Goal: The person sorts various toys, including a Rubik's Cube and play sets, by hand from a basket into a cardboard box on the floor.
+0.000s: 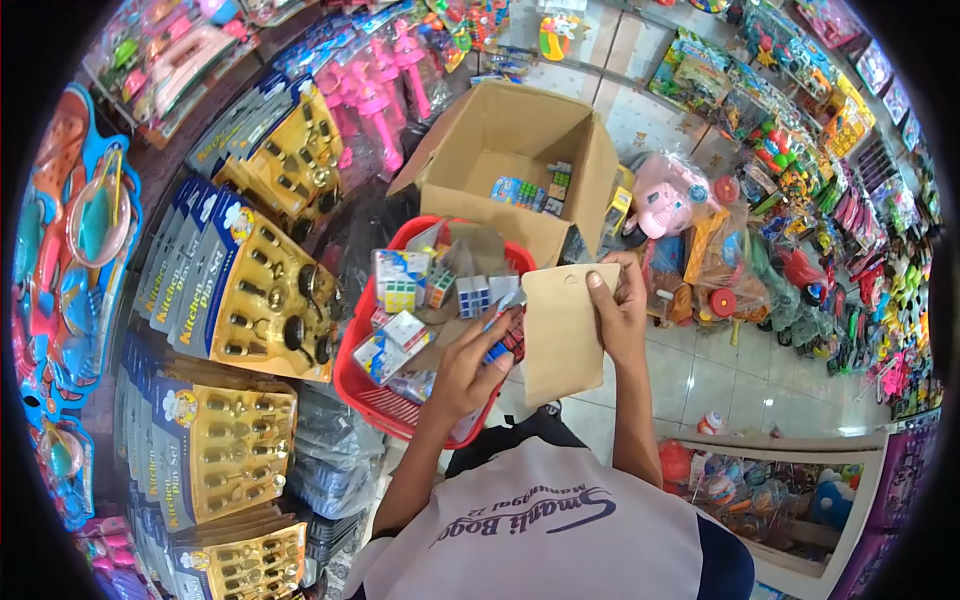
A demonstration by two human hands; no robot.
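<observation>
Holding a brown card [563,330] with right hand [620,310], fingers clamped on its far edge. Gripping a puzzle cube [505,335] in left hand [470,370], fingers closed around it, just above the red basket [375,395] near the cardboard box [515,150].

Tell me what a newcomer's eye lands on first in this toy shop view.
At centre, the right hand holds up a plain brown card, while the left hand reaches into a red basket heaped with packaged puzzle cubes. Behind it stands an open cardboard box; yellow kitchen play sets fill the left.

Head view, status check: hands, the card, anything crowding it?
Left hand grips a packaged cube toy. Right hand holds brown backing card upright. Red basket of cube packs directly beneath; open carton behind.
</observation>
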